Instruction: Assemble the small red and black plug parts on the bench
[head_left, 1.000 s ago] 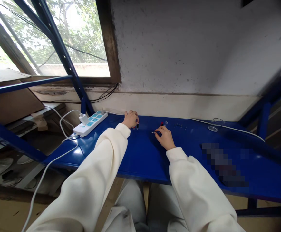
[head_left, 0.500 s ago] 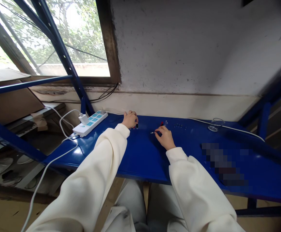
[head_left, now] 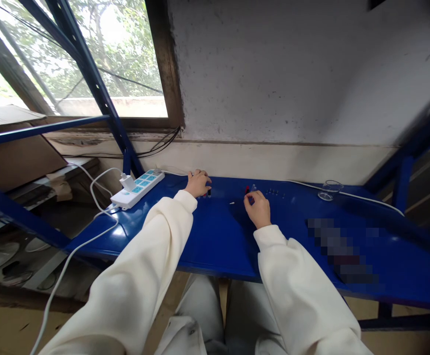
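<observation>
My left hand (head_left: 197, 184) rests at the back of the blue table, its fingers apart. Small red and black cylindrical pieces (head_left: 209, 193) stand just under its fingertips, partly hidden. To the right, my right hand (head_left: 258, 209) hovers low with thumb and forefinger curled together; what they hold, if anything, I cannot make out. A small white pointed piece (head_left: 232, 203) lies on the table left of it. Behind those fingers are a small red piece (head_left: 247, 189) and clear pieces (head_left: 254, 187), partly covered. Several tiny pieces (head_left: 274, 192) stand in a row farther right.
A clear glass cup (head_left: 326, 196) stands at the back right by a white cable (head_left: 370, 203). On the left lies a white power strip (head_left: 138, 189) with a plugged-in charger. A blurred-out patch (head_left: 342, 251) covers something at the right. Blue shelf posts flank the table.
My right hand has drawn a little to the right, away from the white pointed piece, which stays on the table. My left hand stays in place, its fingers slightly more spread.
</observation>
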Demonstrator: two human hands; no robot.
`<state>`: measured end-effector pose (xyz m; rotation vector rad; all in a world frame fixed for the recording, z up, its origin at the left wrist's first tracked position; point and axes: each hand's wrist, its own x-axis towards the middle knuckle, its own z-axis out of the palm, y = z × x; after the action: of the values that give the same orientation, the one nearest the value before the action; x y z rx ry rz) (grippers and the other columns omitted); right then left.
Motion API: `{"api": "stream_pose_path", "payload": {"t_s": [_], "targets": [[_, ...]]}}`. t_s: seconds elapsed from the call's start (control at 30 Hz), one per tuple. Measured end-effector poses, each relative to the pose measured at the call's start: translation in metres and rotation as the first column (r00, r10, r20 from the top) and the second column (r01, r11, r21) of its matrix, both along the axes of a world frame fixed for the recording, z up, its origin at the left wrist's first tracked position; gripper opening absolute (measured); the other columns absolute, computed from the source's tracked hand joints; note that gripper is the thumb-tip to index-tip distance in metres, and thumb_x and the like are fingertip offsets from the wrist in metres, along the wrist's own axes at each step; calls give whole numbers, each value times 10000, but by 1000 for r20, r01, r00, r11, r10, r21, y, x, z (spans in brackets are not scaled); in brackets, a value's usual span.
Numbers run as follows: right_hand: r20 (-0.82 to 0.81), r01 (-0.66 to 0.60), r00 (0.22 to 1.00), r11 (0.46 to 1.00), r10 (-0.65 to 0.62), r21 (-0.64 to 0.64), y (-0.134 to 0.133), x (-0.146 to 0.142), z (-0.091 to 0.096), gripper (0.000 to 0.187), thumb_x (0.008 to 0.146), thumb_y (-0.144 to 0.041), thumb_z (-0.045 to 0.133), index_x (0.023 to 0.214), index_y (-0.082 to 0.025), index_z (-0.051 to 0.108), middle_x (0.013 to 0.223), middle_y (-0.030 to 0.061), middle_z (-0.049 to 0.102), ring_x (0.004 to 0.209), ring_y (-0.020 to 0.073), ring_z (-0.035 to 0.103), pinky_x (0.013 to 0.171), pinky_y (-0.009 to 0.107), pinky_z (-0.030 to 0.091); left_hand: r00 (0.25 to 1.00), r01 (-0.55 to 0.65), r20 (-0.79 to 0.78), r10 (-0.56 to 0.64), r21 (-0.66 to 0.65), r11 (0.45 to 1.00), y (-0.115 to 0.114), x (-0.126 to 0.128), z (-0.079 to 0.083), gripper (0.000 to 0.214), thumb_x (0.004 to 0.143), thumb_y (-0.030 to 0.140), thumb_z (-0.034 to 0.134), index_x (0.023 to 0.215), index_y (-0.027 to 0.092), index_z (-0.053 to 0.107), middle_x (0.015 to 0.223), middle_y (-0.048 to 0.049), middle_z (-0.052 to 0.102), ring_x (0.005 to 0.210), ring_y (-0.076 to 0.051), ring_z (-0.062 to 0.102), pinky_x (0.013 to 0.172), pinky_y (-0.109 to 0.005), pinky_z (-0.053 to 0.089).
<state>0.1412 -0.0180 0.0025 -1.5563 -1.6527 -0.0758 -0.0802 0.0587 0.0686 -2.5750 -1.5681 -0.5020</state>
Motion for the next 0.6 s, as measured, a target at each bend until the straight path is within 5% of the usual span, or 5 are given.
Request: {"api": "stream_pose_path", "payload": {"t_s": [0.2,0.37,0.47,0.6], "targets": [[-11,307,949,932,-315,-192,3,10,-1,220,768,-266,416,840,-148,587,900,91,574,862,210,505,709,326,339,986,150,63,-157,110,983,-25,27,-1,289,831,267,391,1030,206,592,1046,-82,569,1025,-234,443,867,-433,268],[100,374,926,856,-363,-357,6,9,-7,295,742,-283,473,969,-146,605,1038,128,548,1008,277,432,787,409,324,965,262,-32,-262,6,965,-41,67,-27,431,858,303,324,1281,240,378,1225,-83,485,1112,-238,385,876,-439,293],[116,374,927,853,-357,-363,11,10,-11,311,743,-286,477,986,-147,613,1044,138,546,1023,291,420,800,439,319,972,231,-25,-233,-61,971,-42,87,-45,506,866,302,291,1362,246,212,1314,-91,400,1152,-263,349,890,-492,292],[92,346,938,880,-335,-326,18,15,-17,298,738,-299,486,942,-143,637,1020,167,551,1005,315,428,784,475,317,982,187,21,-186,-72,980,-39,104,-59,508,868,274,285,1367,264,191,1311,-97,399,1162,-271,345,914,-534,268]]}}
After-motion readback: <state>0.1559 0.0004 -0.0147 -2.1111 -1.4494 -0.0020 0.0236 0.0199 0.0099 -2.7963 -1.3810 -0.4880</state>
